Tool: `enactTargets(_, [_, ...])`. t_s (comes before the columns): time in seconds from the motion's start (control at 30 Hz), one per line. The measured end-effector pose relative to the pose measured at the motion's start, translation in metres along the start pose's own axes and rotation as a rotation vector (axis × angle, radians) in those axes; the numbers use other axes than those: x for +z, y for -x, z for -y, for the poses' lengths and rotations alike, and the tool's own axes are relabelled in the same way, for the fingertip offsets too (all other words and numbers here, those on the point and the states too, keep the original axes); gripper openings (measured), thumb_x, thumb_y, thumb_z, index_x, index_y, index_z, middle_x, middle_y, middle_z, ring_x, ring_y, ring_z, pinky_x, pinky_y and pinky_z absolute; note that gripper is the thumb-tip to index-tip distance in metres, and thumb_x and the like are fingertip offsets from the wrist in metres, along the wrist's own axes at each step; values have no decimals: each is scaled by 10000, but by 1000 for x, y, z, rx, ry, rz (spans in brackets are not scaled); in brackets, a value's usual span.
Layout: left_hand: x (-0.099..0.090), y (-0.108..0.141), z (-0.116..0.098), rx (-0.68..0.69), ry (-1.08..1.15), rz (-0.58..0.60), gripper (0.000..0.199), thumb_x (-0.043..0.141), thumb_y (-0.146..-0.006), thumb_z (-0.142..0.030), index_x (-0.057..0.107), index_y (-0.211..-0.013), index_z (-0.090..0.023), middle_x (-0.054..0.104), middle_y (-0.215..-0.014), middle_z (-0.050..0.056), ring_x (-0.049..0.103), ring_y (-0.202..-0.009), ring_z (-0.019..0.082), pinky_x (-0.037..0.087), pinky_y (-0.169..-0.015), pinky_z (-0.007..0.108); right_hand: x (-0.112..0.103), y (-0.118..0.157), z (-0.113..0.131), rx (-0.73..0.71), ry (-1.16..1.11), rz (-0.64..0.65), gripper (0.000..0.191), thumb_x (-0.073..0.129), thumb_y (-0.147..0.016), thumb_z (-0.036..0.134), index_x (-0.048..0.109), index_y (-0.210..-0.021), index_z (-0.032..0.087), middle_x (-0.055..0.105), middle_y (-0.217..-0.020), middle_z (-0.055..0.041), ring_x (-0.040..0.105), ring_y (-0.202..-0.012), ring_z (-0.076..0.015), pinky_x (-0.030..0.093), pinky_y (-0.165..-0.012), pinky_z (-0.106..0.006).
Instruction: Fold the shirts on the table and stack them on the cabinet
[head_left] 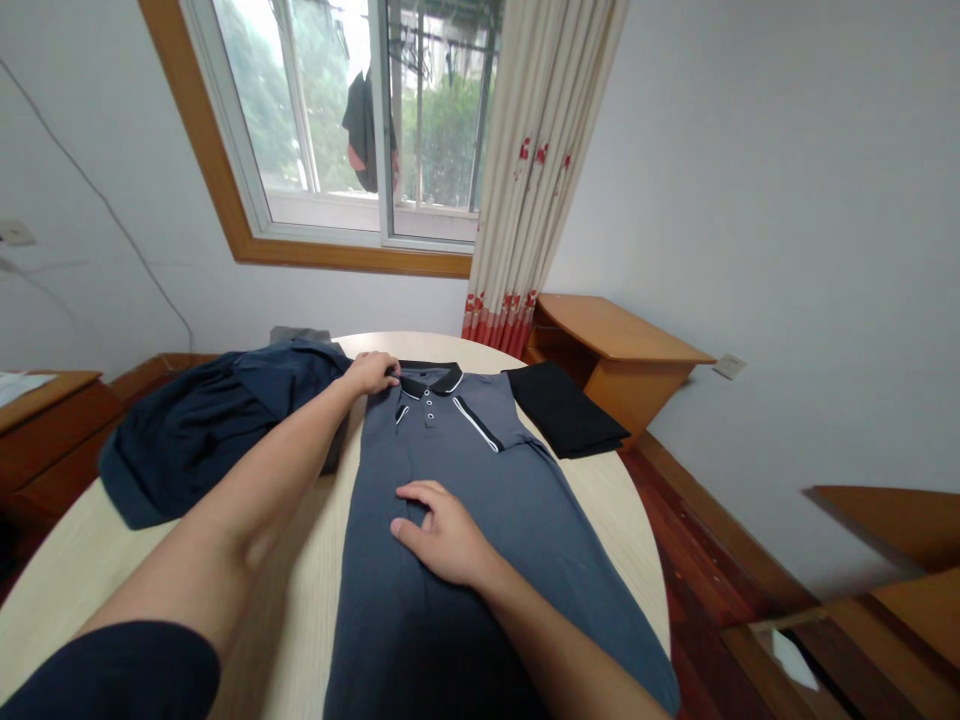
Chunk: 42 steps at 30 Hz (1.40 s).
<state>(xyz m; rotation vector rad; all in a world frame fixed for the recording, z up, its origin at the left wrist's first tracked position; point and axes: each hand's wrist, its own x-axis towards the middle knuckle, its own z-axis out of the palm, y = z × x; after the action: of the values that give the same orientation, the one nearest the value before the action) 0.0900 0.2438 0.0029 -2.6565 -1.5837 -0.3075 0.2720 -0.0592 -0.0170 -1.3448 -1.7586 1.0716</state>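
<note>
A grey-blue polo shirt lies on the round table, its black, white-edged collar at the far end. The shirt's left side is folded inward, and its right sleeve lies across the front. My left hand is at the collar's left side, fingers bent on the cloth at the shoulder. Lower down, my right hand rests on the middle of the shirt, thumb and fingers apart, holding nothing.
Dark blue clothing is heaped on the table's left side. A folded black cloth lies at the right edge. Beyond stand a wooden desk, a curtain and a window.
</note>
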Motion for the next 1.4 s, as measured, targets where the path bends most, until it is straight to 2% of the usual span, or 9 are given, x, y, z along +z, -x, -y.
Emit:
enactTargets(0.07, [-3, -1, 3, 14, 43, -51, 239, 664, -822, -400, 724, -1006, -259, 714, -1097, 51, 616, -1062, 243, 435, -919, 324, -3, -2, 3, 121, -96, 86, 423, 662, -855, 270, 660, -1262, 155, 643, -1194, -101, 544, -564, -57, 464, -570, -223])
enactTargets(0.17, [-7, 0, 5, 22, 106, -137, 210, 662, -830, -391, 729, -967, -246, 707, -1028, 46, 615, -978, 221, 444, -844, 293, -6, -2, 7, 233, -187, 197, 433, 632, -880, 273, 643, -1286, 122, 672, -923, -37, 469, -486, -43, 393, -492, -189])
enactTargets(0.23, [-8, 2, 5, 12, 102, -186, 201, 667, -838, -394, 736, -948, -240, 693, -1013, 54, 603, -979, 230, 443, -848, 305, -6, -2, 9, 201, -178, 143, 394, 634, -873, 260, 676, -1239, 119, 663, -890, -27, 449, -491, -44, 386, -496, -190])
enactTargets(0.4, [-4, 11, -5, -29, 40, -267, 228, 638, -885, -425, 740, -968, -238, 657, -1068, 82, 573, -1067, 273, 451, -895, 351, 0, 2, 8, -100, 8, -147, 230, 629, -861, 227, 772, -1023, 149, 677, -929, -47, 483, -568, -72, 452, -624, -221])
enactTargets(0.63, [6, 35, -21, -141, 71, -259, 461, 524, -959, -417, 585, -1363, -203, 560, -1398, 127, 522, -1247, 304, 442, -1019, 409, -1, 4, 10, -117, 311, -174, 208, 611, -885, 217, 791, -974, 165, 734, -948, -74, 666, -853, -166, 476, -825, -247])
enactTargets(0.77, [5, 54, -23, -80, 139, -180, 451, 423, -990, -396, 589, -1368, -215, 548, -1449, 97, 499, -1311, 275, 409, -1088, 404, -5, 7, 18, -89, 406, -164, 232, 570, -905, 193, 800, -937, 188, 742, -946, -69, 681, -856, -167, 465, -816, -238])
enactTargets(1.0, [-3, 77, -40, 220, 20, 54, 344, 559, -872, -270, 741, -1162, -298, 639, -1210, 77, 574, -1127, 258, 445, -1017, 374, -4, 12, 23, -9, 478, -92, 256, 592, -918, 291, 790, -1044, 188, 737, -1053, -90, 681, -948, -196, 458, -850, -262])
enactTargets(1.2, [-11, 70, -48, 210, -264, 86, 413, 591, -832, -162, 720, -1191, -322, 616, -1218, 105, 537, -1154, 298, 437, -944, 405, -4, 13, 23, -9, 504, -78, 289, 589, -928, 344, 779, -1087, 196, 731, -1084, -87, 672, -982, -208, 455, -860, -277])
enactTargets(1.4, [-20, 52, -44, 185, -254, 56, 184, 601, -866, -211, 763, -947, -245, 648, -1129, 125, 554, -1127, 306, 419, -928, 405, -7, 14, 25, -12, 507, -60, 304, 584, -928, 349, 773, -1109, 195, 725, -1092, -91, 671, -990, -212, 460, -849, -282])
